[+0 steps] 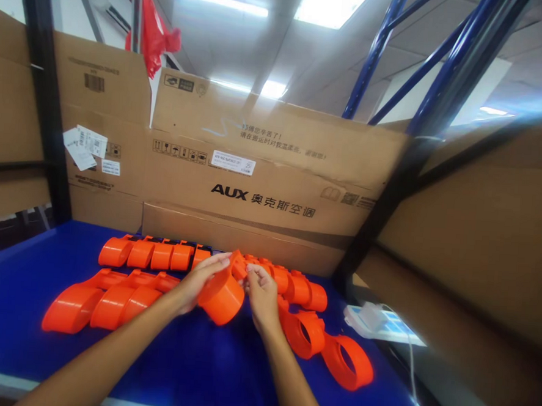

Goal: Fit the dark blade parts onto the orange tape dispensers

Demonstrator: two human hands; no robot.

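Observation:
Between my hands, above the blue table (pixel 182 369), is an orange plastic tape dispenser (pixel 222 298), its round band tilted down toward me and its narrow end pointing up. My left hand (pixel 196 284) is closed around its left side. The fingers of my right hand (pixel 262 295) pinch at the narrow end from the right; whether they hold a small part there is hidden. On the left lie more orange dispensers (pixel 74 307), close to my left forearm. Right of my right hand rest several others, among them a ring-shaped one (pixel 348 361) on its side.
A back row of orange dispensers (pixel 162 256), some with dark parts on top, runs along a cardboard wall (pixel 272 178). A white power strip (pixel 374 322) with a cable sits at the right edge. Dark posts (pixel 52 104) and blue rack beams (pixel 376 50) frame the table.

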